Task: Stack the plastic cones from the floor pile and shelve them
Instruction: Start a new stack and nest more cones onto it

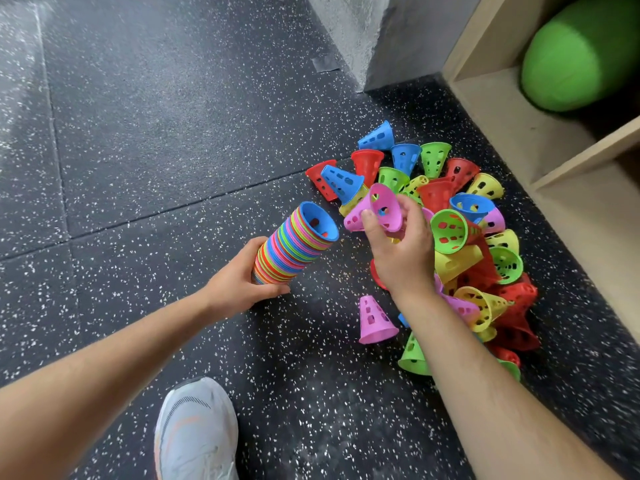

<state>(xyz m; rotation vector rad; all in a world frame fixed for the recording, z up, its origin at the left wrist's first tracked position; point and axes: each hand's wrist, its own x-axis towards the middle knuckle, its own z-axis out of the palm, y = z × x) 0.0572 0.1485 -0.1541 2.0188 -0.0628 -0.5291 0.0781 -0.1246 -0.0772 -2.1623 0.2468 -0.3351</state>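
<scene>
My left hand [242, 282] grips the lower end of a long multicoloured stack of nested cones [294, 247], tilted with its blue open end up and to the right. Just to the right of that end, my right hand [401, 247] pinches a pink cone [384, 206] by its rim, its opening facing me. A second pink cone [356, 216] lies just behind it. A pile of loose red, blue, green, yellow and pink cones [467, 237] covers the floor beside the shelf. One pink cone [374, 320] stands alone under my right forearm.
A light wooden shelf unit [519, 126] stands at the right, with a green foam roller [581, 53] in its upper compartment. A grey wall corner [367, 39] is behind the pile. My white shoe [197, 431] is on the black speckled floor at the bottom.
</scene>
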